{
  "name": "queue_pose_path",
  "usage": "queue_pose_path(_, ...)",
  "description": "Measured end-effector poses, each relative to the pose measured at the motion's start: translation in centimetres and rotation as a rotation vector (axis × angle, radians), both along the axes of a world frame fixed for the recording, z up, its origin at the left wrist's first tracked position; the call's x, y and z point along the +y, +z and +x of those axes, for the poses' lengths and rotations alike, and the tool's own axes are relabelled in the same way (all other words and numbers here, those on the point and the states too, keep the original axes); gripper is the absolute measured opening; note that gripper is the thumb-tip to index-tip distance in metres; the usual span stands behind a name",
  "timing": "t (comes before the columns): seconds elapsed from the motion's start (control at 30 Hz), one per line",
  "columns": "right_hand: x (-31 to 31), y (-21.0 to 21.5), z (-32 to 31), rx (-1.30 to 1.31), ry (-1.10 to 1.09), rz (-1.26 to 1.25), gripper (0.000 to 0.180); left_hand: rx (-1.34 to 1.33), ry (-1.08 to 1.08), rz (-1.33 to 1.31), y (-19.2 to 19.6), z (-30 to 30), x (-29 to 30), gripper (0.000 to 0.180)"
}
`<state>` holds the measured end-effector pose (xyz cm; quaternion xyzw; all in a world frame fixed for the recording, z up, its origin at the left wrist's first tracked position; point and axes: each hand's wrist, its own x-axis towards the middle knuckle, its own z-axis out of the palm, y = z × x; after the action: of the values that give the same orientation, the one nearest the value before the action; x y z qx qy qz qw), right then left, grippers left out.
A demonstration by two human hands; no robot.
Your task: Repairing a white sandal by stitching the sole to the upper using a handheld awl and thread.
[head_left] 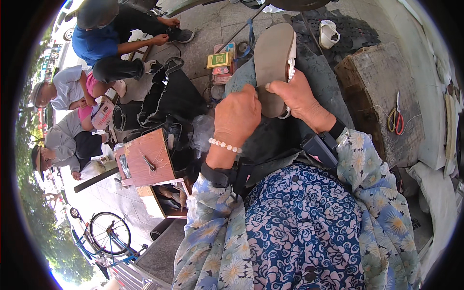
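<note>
A sandal with a grey-brown sole and a white beaded strap stands sole toward me above my lap. My right hand grips its right edge near the narrower lower end, thumb lying on the sole. Close by on the left, my left hand is closed in a fist with the fingertips pinched at the sole's left edge. Whatever lies inside that pinch is hidden. Beneath both hands a dark grey-green cloth covers my knees.
To the right, red-and-yellow-handled scissors lie on a worn wooden block. Another white sandal sits at the far right. On the left are a wooden box with a hooked awl, a yellow packet and several seated people.
</note>
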<state>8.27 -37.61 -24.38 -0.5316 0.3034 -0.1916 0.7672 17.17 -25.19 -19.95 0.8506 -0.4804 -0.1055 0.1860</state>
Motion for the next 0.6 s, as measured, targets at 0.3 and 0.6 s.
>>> queue_pose_path(0.3, 0.0, -0.5, 0.2, 0.002, -0.009, -0.039, 0.032, 0.036, 0.028, 0.01, -0.2, -0.8, 1.0, 0.014)
queue_pose_path(0.6, -0.1, -0.3, 0.3, -0.027, 0.026, -0.082, 0.03, 0.075, 0.049, 0.046, 0.2, -0.3, 1.6, 0.014)
